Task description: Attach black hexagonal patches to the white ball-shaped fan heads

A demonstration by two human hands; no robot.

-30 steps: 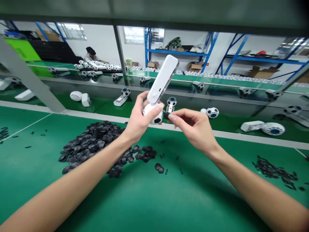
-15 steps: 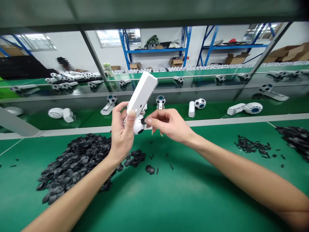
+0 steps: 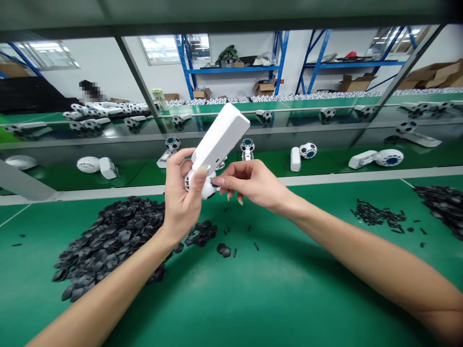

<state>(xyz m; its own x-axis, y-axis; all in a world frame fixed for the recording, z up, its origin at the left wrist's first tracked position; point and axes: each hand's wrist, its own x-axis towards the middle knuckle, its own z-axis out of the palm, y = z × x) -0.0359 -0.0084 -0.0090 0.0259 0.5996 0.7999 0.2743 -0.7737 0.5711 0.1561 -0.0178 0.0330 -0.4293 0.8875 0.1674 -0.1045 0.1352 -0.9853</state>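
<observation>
My left hand [image 3: 184, 195] is wrapped round a white device [image 3: 222, 137] with a long box-shaped handle tilted up to the right and a football-patterned round head at its lower end. The thumb presses near the joint of the two parts. At the right side of the head, my right hand [image 3: 249, 185] is closed in a pinch on a small black piece [image 3: 214, 181], mostly hidden by the fingertips. The piece touches the head or lies right against it. Below the hands are several loose black pentagon pieces [image 3: 224, 250] and thin black slivers [image 3: 256, 246].
A large heap of black pieces [image 3: 108, 241] lies on the green table [image 3: 275, 299] at left. Small black parts [image 3: 376, 214] and another black heap [image 3: 441, 207] lie at right. Similar devices [image 3: 376, 158] rest on the conveyor beyond. A person [image 3: 92, 91] is at the far left.
The white device has turned slightly, its upper end swinging to the right. The right hand stays pinched at the round head. The whole view has shifted a little.
</observation>
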